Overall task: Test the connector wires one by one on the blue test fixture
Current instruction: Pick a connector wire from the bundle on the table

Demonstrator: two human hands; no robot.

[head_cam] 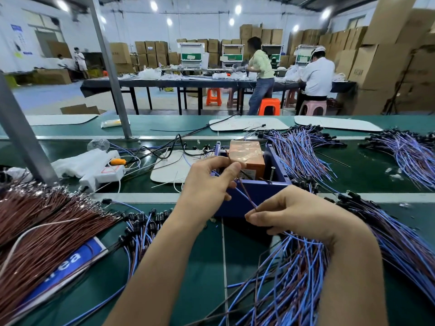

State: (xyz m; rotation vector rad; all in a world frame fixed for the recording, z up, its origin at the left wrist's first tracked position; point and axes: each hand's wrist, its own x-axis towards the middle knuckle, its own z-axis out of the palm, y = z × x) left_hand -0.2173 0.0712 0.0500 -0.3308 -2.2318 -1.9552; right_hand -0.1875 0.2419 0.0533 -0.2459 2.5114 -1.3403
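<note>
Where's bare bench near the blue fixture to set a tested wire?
Bare green mat lies just in front of the blue test fixture, between the black-connector wires on the left and the blue-brown bundle under the right hand. Right of the fixture is crowded with wire piles.

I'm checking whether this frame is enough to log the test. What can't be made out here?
Head view only:
- Wire ends: both pinched inside the left hand and right hand.
- Blue fixture contacts: hidden behind the left hand and orange block.
- Any pass or fail readout: none visible.
- Label text: partly covered by brown wires.
- Right wire pile: cut off by the bottom edge.
</note>
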